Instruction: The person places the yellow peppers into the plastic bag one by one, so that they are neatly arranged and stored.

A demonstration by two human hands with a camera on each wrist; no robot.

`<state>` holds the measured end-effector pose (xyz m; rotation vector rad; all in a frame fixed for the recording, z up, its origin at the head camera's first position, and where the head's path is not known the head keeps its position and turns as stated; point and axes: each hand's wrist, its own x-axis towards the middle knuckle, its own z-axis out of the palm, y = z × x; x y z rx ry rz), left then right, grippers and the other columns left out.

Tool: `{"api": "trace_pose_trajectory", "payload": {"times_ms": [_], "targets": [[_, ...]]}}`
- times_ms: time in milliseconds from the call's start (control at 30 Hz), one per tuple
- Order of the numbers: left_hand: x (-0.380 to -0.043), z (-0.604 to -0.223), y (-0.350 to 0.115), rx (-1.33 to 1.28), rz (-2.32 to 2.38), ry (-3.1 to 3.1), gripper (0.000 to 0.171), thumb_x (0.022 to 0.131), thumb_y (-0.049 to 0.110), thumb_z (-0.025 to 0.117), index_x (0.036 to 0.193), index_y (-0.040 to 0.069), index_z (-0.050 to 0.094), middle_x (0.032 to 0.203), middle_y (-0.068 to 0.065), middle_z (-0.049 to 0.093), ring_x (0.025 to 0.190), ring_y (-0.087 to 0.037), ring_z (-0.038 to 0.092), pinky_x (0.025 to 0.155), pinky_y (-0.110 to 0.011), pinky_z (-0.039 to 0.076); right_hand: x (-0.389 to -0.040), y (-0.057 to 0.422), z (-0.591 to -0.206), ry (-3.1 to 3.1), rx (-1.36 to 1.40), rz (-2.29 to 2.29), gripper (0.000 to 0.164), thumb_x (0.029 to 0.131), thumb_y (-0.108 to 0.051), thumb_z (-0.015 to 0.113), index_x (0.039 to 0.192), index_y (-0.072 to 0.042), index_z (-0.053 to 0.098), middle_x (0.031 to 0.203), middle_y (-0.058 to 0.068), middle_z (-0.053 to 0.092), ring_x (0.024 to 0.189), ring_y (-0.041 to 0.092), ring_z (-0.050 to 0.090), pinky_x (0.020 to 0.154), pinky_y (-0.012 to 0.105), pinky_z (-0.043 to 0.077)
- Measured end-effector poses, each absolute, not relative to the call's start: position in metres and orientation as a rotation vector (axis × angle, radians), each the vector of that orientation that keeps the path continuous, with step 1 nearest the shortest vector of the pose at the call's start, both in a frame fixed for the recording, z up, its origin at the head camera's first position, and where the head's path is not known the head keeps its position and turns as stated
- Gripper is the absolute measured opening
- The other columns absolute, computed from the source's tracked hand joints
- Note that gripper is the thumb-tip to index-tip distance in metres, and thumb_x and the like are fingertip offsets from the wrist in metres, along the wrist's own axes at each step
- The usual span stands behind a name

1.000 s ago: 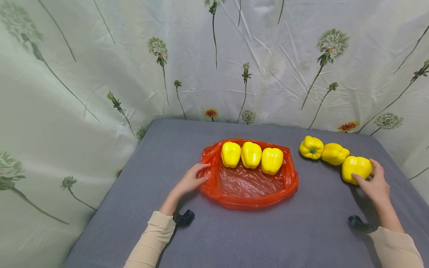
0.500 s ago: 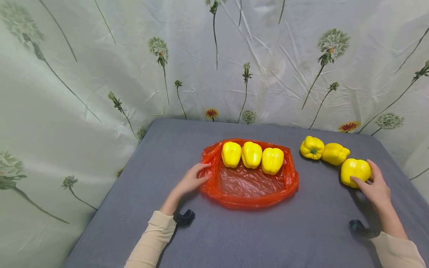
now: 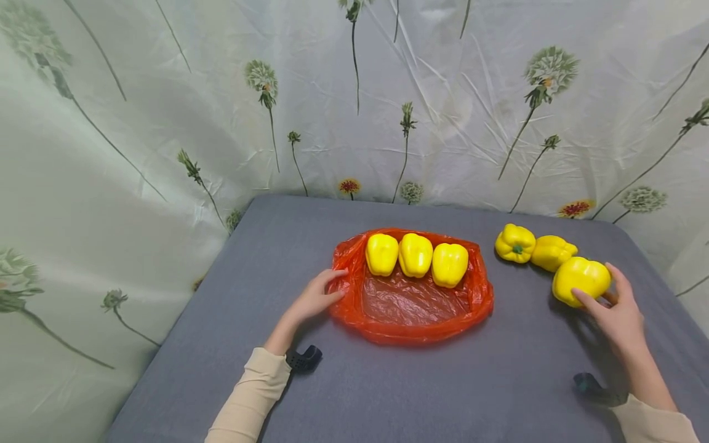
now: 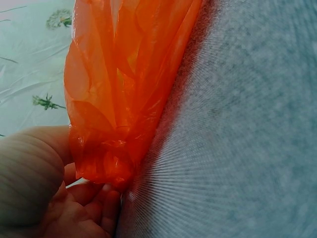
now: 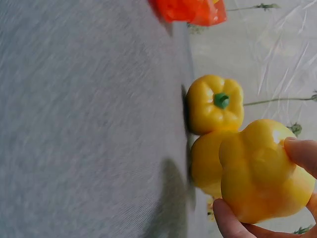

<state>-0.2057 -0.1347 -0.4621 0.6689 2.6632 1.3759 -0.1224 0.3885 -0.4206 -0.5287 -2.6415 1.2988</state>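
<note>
A yellow pepper (image 3: pixel 581 278) sits gripped between the right hand's (image 3: pixel 621 317) thumb and fingers above the table (image 3: pixel 443 394), near two other peppers (image 3: pixel 516 243), while the left hand (image 3: pixel 314 299) pinches a red bag (image 3: pixel 423 334) holding three more peppers (image 3: pixel 415 255).

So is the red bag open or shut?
Open: in the head view the red bag is spread wide at the top, three yellow peppers showing inside, and the left hand holds its left edge.

Behind and to either side of a grey table (image 3: pixel 443 394), a pale, creased curtain (image 3: pixel 321 37) printed with dandelions (image 3: pixel 551 67) and red flowers (image 3: pixel 349 186) reflects light.
</note>
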Motion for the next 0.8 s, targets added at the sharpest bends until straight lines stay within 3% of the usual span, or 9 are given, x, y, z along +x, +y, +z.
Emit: {"api": "trace_pose_trajectory", "payload": {"times_ms": [167,267,367,433,500,567,633,700,800], "targets": [[-0.206,-0.462,-0.135,0.667,1.375,2.665,0.046,0.087,0.008,0.06,0.131,0.0,0.051,0.131,-0.022,0.053,0.126,-0.038,0.047,0.107,-0.054,0.035,-0.122,0.381,-0.416,-2.606,-0.461,1.325,0.081,0.091,-0.032,0.058,0.15,-0.037,0.002,0.158,0.018,0.003,0.112,0.005,0.044,0.058,0.0,0.042],[-0.205,-0.462,-0.135,0.664,1.377,2.664,0.046,0.086,0.008,0.06,0.131,0.0,0.051,0.131,-0.022,0.053,0.126,-0.038,0.047,0.108,-0.054,0.035,-0.122,0.376,-0.412,-2.609,-0.441,1.319,0.08,0.091,-0.031,0.057,0.15,-0.036,0.003,0.158,0.019,0.004,0.106,-0.003,0.042,0.059,-0.001,0.042],[-0.205,-0.461,-0.135,0.662,1.375,2.665,0.046,0.086,0.007,0.06,0.131,0.0,0.051,0.131,-0.022,0.053,0.126,-0.038,0.047,0.108,-0.054,0.035,-0.122,0.371,-0.408,-2.626,-0.443,1.293,0.08,0.092,-0.032,0.057,0.151,-0.033,0.003,0.157,0.023,0.006,0.114,0.019,0.047,0.058,-0.002,0.038],[-0.205,-0.461,-0.135,0.662,1.373,2.664,0.046,0.086,0.008,0.06,0.131,0.0,0.051,0.131,-0.022,0.053,0.126,-0.038,0.046,0.108,-0.054,0.035,-0.123,0.367,-0.406,-2.636,-0.449,1.271,0.08,0.092,-0.033,0.056,0.151,-0.032,0.003,0.156,0.025,0.008,0.119,0.037,0.042,0.058,-0.003,0.035],[-0.205,-0.461,-0.135,0.658,1.368,2.665,0.046,0.086,0.008,0.06,0.131,0.0,0.051,0.131,-0.022,0.053,0.126,-0.038,0.046,0.108,-0.054,0.035,-0.123,0.363,-0.404,-2.643,-0.446,1.26,0.079,0.092,-0.034,0.056,0.151,-0.033,0.003,0.155,0.027,0.01,0.119,0.041,0.04,0.058,-0.003,0.035],[-0.205,-0.461,-0.135,0.653,1.365,2.666,0.046,0.087,0.008,0.06,0.131,0.001,0.051,0.131,-0.022,0.053,0.126,-0.038,0.046,0.108,-0.054,0.035,-0.123,0.36,-0.403,-2.648,-0.433,1.253,0.079,0.091,-0.034,0.057,0.15,-0.034,0.004,0.153,0.029,0.012,0.116,0.03,0.047,0.058,-0.003,0.035],[-0.205,-0.461,-0.135,0.649,1.363,2.666,0.046,0.087,0.008,0.06,0.131,0.001,0.051,0.132,-0.022,0.053,0.126,-0.038,0.046,0.108,-0.054,0.035,-0.123,0.357,-0.403,-2.65,-0.411,1.254,0.079,0.091,-0.034,0.057,0.15,-0.035,0.005,0.152,0.031,0.015,0.107,0.008,0.049,0.059,-0.003,0.036],[-0.205,-0.461,-0.135,0.648,1.364,2.664,0.046,0.087,0.008,0.06,0.131,0.001,0.051,0.132,-0.022,0.052,0.126,-0.038,0.046,0.108,-0.054,0.035,-0.123,0.354,-0.402,-2.643,-0.389,1.255,0.079,0.091,-0.034,0.058,0.15,-0.035,0.006,0.15,0.032,0.017,0.095,-0.01,0.042,0.06,-0.003,0.036],[-0.205,-0.461,-0.135,0.652,1.364,2.663,0.046,0.087,0.008,0.06,0.131,0.001,0.051,0.132,-0.022,0.052,0.126,-0.038,0.046,0.108,-0.054,0.035,-0.123,0.349,-0.4,-2.627,-0.347,1.267,0.078,0.09,-0.032,0.059,0.15,-0.034,0.008,0.147,0.034,0.021,0.085,-0.019,0.035,0.06,-0.003,0.036]]}}
